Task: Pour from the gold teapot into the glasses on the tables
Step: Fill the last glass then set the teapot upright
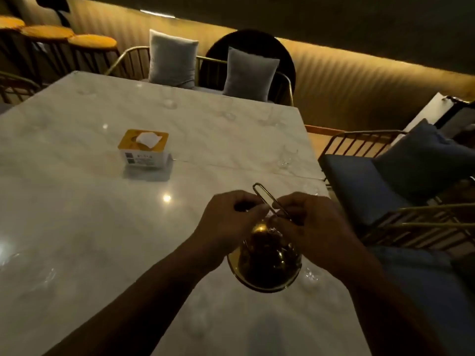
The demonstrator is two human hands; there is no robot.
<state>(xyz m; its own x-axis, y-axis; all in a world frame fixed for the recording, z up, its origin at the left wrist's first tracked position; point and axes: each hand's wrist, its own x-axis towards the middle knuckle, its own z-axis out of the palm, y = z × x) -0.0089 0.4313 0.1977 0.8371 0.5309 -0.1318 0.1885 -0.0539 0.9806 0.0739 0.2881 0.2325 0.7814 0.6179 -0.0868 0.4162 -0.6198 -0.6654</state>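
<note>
Head view, dim room, marble table point(77, 206), tissue box point(143, 148), left hand point(227, 219) and right hand point(312, 226) gripping gold teapot point(264, 269)

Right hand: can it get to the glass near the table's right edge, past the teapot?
Probably yes. The glass stands apart, with only bare marble table between it and the right hand. But that hand's fingers are curled on the gold teapot handle, so it must let go first.

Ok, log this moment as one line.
left hand: on handle | right hand: on handle | gold teapot: upright, not pouring | glass: beyond teapot
</note>
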